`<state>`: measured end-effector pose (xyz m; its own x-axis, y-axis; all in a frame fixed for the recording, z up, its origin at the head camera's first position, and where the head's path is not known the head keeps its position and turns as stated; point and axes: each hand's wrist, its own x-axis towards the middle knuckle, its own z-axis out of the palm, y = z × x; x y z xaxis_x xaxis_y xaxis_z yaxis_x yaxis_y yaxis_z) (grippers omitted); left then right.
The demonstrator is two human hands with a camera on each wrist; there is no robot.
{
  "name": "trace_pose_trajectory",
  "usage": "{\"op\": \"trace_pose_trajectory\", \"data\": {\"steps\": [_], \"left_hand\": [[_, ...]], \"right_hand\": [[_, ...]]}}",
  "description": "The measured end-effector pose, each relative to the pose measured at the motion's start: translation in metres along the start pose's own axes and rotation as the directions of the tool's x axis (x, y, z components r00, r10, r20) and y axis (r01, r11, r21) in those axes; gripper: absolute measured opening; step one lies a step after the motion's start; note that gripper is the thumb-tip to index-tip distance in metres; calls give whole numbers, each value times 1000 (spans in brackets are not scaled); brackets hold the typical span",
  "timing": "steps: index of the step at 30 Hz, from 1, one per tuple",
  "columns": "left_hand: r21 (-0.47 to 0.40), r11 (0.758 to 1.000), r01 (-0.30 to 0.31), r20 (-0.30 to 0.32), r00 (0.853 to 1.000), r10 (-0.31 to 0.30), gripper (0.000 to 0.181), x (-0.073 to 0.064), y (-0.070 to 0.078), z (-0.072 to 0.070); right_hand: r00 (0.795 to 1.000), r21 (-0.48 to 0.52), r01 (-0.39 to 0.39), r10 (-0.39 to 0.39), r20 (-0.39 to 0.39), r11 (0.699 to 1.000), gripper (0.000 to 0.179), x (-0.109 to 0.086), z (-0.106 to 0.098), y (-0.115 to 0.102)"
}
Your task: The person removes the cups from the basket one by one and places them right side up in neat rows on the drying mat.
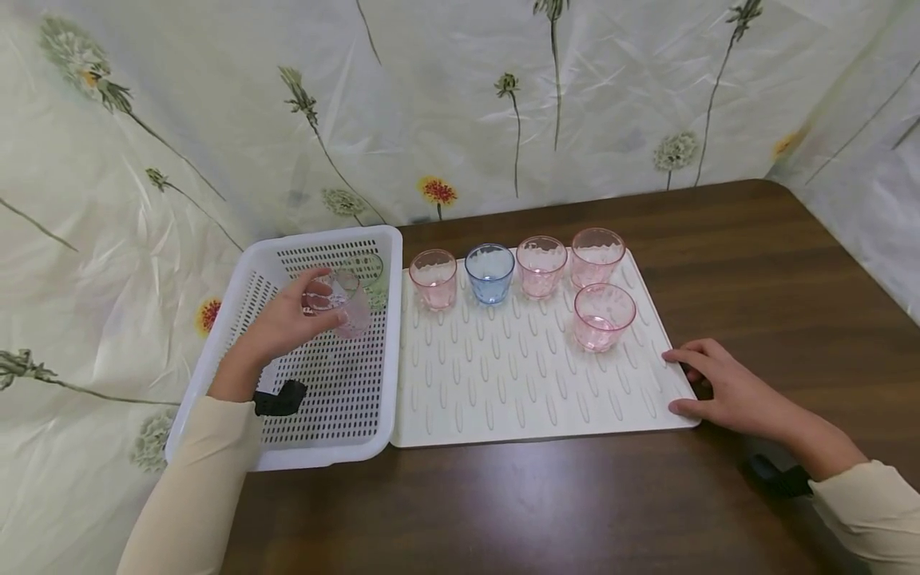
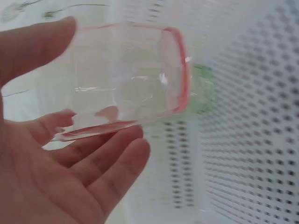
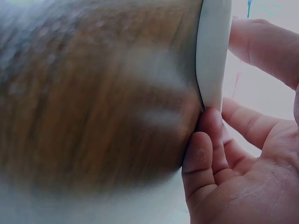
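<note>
My left hand [image 1: 291, 315] holds a clear pink-tinted glass tumbler [image 1: 352, 318] inside the white perforated basket [image 1: 394, 343]. The left wrist view shows the thumb on one side of this tumbler [image 2: 135, 79] and the fingers on the other. Past its pink rim a green glass [image 2: 203, 88] stands in the basket. At the right end of the white ridged tray [image 1: 496, 399], my right hand [image 1: 733, 391] grips the edge. Thumb and forefinger lie on the tray's top face, while the other fingers curl against its side [image 3: 214, 56].
Pink glasses, including one at the front right [image 1: 604, 319], and one blue glass [image 1: 490, 275] stand along the tray's back half. Basket and tray sit side by side on a dark wooden table [image 1: 503, 503]. A flower-patterned sheet [image 1: 467, 104] hangs behind them.
</note>
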<state>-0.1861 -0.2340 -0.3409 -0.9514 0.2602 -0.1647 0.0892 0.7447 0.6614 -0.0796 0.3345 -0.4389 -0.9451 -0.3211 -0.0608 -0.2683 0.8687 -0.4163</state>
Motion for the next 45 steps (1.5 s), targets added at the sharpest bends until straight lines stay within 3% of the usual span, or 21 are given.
{"op": "trace_pose_trajectory", "data": {"steps": [3,6,12,21,27,34,38,45], "left_hand": [[-95,995,-39,-73,997,32,78,-4,15,-7],[-158,982,-105,-156,985,80,78,-8,32,-8],[-188,963,-193,-258,956,141,74,-11,63,-1],[-261,922,-285,-268,939,215,73,-7,103,17],[-250,896,-367,-264,916,302,77,0,133,43],[-256,871,-419,-241,900,362,79,7,165,79],[-250,880,-403,-224,909,352,79,10,170,100],[-258,931,-258,-137,964,229,80,21,165,146]], "right_hand": [[1000,-8,12,-12,-17,1000,68,0,1,2],[1000,-12,17,-17,-25,1000,68,-1,2,3],[1000,-6,9,-9,-11,1000,69,0,2,3],[1000,0,11,-11,-5,1000,69,0,0,0],[1000,7,-1,1,15,1000,71,1,-2,0],[1000,2,-4,4,8,1000,71,2,-1,1],[1000,8,-2,2,11,1000,71,3,-1,1],[1000,11,5,-5,9,1000,69,2,-1,1]]}}
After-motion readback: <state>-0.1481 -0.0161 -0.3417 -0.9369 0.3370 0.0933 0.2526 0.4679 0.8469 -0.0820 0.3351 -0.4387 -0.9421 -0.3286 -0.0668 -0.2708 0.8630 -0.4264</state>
